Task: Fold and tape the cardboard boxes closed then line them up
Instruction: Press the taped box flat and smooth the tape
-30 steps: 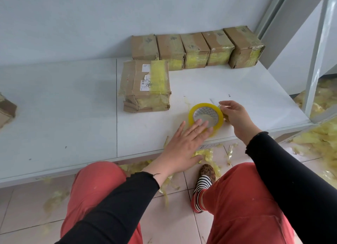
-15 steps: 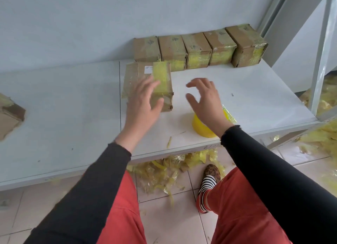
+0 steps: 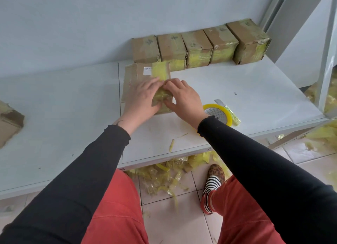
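Both hands, left (image 3: 144, 96) and right (image 3: 184, 97), pressed flat-fingered on the box (image 3: 138, 74), which lay just near the row's (image 3: 200, 46) left end.

A white desk (image 3: 73, 107) stood against a pale blue wall (image 3: 91, 24). Crumpled yellow scraps (image 3: 164, 172) littered the tiled floor (image 3: 173, 216) beneath its front edge, and more yellow scraps were heaped at the far right (image 3: 322, 134).
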`<state>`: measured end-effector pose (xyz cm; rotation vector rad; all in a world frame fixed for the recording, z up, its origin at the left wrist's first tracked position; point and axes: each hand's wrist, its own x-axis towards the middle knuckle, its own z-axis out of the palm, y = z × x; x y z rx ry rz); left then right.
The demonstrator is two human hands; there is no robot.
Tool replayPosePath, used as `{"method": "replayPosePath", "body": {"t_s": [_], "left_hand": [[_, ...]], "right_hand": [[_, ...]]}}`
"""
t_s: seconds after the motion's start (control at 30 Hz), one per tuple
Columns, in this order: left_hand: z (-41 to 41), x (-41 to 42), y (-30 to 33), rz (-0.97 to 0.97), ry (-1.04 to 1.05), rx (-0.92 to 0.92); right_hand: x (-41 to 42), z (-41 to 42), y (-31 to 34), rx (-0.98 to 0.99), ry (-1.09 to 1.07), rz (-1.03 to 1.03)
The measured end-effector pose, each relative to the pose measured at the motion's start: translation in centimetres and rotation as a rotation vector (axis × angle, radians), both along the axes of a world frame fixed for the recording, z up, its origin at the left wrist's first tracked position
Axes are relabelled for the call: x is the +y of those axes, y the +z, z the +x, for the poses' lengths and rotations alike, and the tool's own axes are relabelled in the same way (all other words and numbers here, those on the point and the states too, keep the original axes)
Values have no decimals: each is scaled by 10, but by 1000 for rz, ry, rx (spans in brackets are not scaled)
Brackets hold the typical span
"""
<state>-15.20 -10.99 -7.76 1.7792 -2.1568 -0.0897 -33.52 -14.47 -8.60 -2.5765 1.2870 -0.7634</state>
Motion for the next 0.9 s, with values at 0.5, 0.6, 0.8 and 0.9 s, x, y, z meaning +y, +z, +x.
{"method": "replayPosePath", "body": {"t_s": [0.5, 0.6, 0.8, 0.9], "left_hand": [[-40, 59, 52, 221, 87, -266], [-32, 56, 57, 153, 45, -99], [3, 30, 35, 304, -6, -178], [4, 30, 20, 320, 7, -215]], "right_hand": [[-27, -44, 30, 220, 140, -74], [-22, -36, 39, 221, 120, -54], [16, 2, 33, 205, 130, 240], [17, 5, 21, 275, 136, 280]]}}
